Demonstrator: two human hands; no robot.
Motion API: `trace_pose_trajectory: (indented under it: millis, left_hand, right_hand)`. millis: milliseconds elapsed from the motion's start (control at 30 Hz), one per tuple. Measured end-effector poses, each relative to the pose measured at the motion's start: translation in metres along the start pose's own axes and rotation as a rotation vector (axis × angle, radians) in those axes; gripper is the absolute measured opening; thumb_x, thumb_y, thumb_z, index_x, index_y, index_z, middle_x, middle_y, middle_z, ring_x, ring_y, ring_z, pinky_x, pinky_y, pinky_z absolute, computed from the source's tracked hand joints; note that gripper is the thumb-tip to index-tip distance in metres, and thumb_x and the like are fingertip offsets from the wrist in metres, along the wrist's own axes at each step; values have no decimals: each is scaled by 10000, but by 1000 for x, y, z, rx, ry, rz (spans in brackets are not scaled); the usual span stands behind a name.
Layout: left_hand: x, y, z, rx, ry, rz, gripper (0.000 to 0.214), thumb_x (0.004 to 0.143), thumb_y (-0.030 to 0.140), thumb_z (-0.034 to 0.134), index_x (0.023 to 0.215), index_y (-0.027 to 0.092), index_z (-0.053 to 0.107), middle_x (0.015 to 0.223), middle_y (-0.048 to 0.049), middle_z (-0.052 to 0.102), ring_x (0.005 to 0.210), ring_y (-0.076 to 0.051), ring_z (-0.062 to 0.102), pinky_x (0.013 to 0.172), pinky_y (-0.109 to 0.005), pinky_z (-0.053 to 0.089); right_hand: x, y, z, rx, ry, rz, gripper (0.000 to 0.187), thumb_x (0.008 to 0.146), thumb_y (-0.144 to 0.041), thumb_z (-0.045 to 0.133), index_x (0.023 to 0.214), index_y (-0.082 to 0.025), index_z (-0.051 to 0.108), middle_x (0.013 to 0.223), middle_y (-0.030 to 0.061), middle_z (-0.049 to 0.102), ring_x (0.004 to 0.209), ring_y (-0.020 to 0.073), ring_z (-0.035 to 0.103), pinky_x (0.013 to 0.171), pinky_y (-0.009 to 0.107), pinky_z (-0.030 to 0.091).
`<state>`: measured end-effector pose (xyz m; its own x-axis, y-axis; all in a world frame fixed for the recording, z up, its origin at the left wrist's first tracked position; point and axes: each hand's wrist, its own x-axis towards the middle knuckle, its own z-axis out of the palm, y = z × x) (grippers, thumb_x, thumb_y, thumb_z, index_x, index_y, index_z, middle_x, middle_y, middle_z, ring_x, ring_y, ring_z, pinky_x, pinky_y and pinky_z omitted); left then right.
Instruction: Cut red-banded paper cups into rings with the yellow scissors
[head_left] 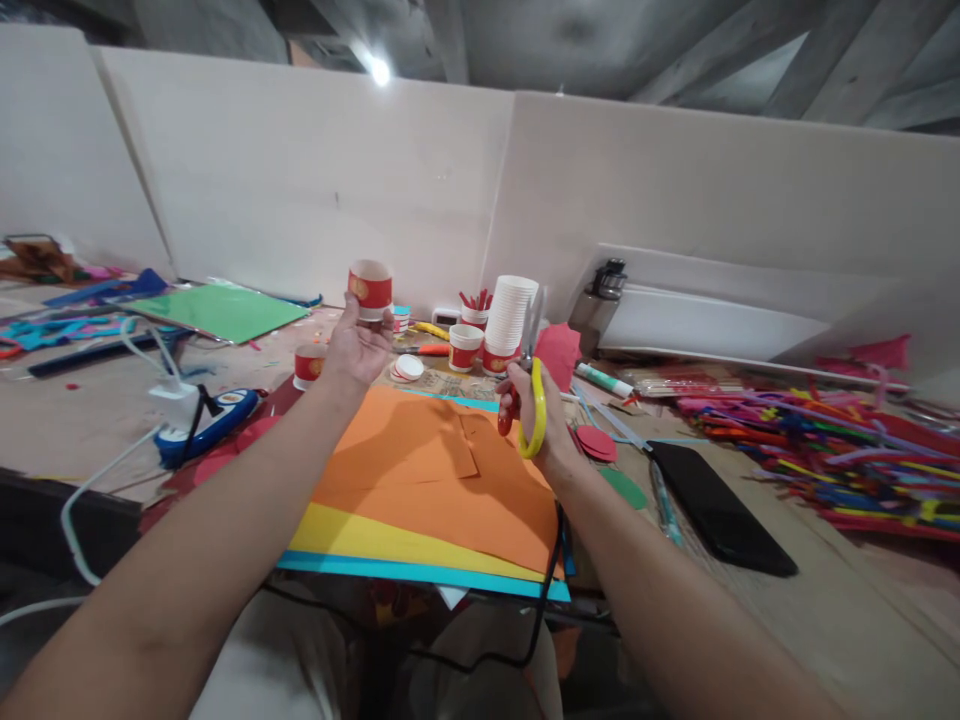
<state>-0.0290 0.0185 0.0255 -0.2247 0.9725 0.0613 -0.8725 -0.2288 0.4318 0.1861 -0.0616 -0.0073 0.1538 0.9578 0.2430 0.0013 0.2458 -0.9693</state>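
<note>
My left hand [363,345] holds up a red and white paper cup [370,290] above the table, fingers around its lower part. In my right hand [551,415] is a pair of scissors [535,405] with yellow and red handles, its blades pointing up. Below both hands lie sheets of orange paper [405,440], on top of yellow paper [375,530] and blue paper [420,573]. Behind my right hand are a tall stack of white paper cups [513,312] and a piece of red paper [558,355].
Small white discs [409,367] lie behind the orange paper. A black phone [720,508] and many coloured pipe cleaners [840,450] are at the right. At the left are a blue power strip [210,428] with cables and a green sheet [225,310]. White panels stand behind.
</note>
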Motion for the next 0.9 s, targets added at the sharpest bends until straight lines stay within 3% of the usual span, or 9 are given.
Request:
trace_pose_trajectory:
  millis: [100,200,267,500,667,900]
  left_hand:
    - [-3,-8,-1,38,-7,-76,245,919,294,586,1126,170,623,826,-26,731,657,-79,651,666,-176,539]
    - [-14,-26,-2,113,-143,-104,325,849,140,663,1166,190,612,900,-19,735,698,-63,660,738,-167,537]
    - [-20,-35,-4,157,-191,-103,390,803,83,694,1164,207,614,947,-18,733,724,-65,663,774,-186,536]
    - [-18,-38,-18,249,-161,-137,311,790,241,739,1082,225,633,1005,-26,725,747,-92,646,661,-228,503]
    - [-21,-39,-14,255,-156,-106,330,777,281,756,1081,232,638,987,-24,731,760,-96,644,689,-227,498]
    - [-28,-44,-11,286,-165,-125,367,749,291,782,1078,217,639,925,-27,742,692,-99,649,648,-221,497]
  right_hand:
    - [-2,2,-2,-294,-99,-71,351,811,-553,606,917,-227,530,642,-52,560,517,101,509,474,201,416]
    - [-8,-3,-2,-597,-148,-171,308,850,-490,591,985,-213,575,827,19,664,765,158,611,688,258,466]
    - [-12,-9,-2,-746,-166,-169,301,881,-451,566,1054,-206,590,899,50,690,823,178,622,742,277,452]
    - [-19,-19,-1,-1006,-177,-151,362,926,-440,498,1209,-238,598,982,87,727,870,216,662,725,270,425]
    - [-21,-23,1,-1172,-183,-141,396,926,-455,471,1250,-268,599,986,99,733,845,253,675,645,284,390]
    - [-26,-28,4,-1250,-197,-119,386,917,-420,469,1259,-289,588,1039,99,737,918,272,685,660,291,406]
